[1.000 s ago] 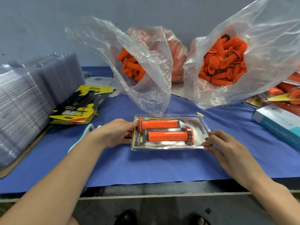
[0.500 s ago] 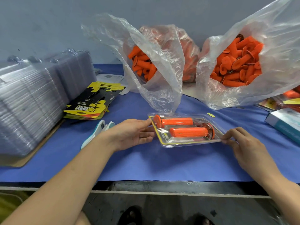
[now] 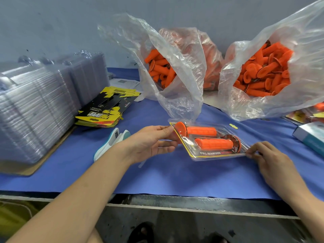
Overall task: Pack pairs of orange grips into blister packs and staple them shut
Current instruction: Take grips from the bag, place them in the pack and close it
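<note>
Two orange rubber grips (image 3: 213,143) in clear blister pack (image 3: 192,148).
Left hand (image 3: 149,142), right hand (image 3: 273,160) pinch its ends; stapling apparently remains.

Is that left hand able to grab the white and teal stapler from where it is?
Probably yes. The stapler lies uncovered right beside the left hand, but that hand pinches the blister pack by its edge and would have to let go first.
</note>
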Action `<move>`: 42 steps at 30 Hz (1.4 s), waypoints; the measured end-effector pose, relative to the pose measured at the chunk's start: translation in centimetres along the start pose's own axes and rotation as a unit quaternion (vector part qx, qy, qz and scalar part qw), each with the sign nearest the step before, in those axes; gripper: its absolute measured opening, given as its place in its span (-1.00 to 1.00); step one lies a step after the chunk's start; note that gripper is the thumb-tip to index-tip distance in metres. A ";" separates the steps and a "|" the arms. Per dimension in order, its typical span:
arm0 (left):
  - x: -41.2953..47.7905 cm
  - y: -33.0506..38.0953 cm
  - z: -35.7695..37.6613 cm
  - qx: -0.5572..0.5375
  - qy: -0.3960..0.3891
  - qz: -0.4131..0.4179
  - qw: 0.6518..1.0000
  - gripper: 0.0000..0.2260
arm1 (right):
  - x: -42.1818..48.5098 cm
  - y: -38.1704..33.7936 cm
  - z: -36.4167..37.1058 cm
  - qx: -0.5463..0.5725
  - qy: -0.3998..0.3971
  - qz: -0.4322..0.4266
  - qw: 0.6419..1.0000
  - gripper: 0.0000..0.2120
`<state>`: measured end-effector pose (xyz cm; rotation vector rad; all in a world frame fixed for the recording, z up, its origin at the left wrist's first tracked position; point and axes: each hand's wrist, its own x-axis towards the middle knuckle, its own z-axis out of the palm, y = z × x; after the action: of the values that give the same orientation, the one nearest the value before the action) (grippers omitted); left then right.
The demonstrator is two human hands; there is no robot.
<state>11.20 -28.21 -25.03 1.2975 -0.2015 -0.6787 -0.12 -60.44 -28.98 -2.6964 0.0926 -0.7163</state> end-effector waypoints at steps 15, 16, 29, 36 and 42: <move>2.6 -0.8 0.0 0.272 0.214 -0.004 0.938 -0.73 | -0.9 -1.5 -0.5 -0.102 0.037 -0.081 0.991 -0.81; 2.9 -0.9 0.0 0.302 0.230 0.005 0.925 -0.72 | -0.9 -1.5 -0.5 -0.105 0.037 -0.083 0.990 -0.80; -0.9 -1.7 -2.9 0.666 0.082 0.333 0.663 -0.71 | -0.7 -1.2 -0.2 -0.109 0.046 -0.084 0.989 -0.82; 0.0 -1.5 -2.6 0.728 0.071 0.442 0.519 -0.93 | -0.6 -0.7 -0.2 -0.095 0.038 -0.088 0.991 -0.77; 0.2 -1.4 -2.8 0.735 0.065 0.464 0.491 -0.87 | -0.7 -1.0 -0.4 -0.094 0.044 -0.096 0.990 -0.84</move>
<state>12.27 -26.22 -27.18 2.4278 -1.4929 0.8904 -0.93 -59.51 -28.59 -2.8811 -0.0834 -0.9265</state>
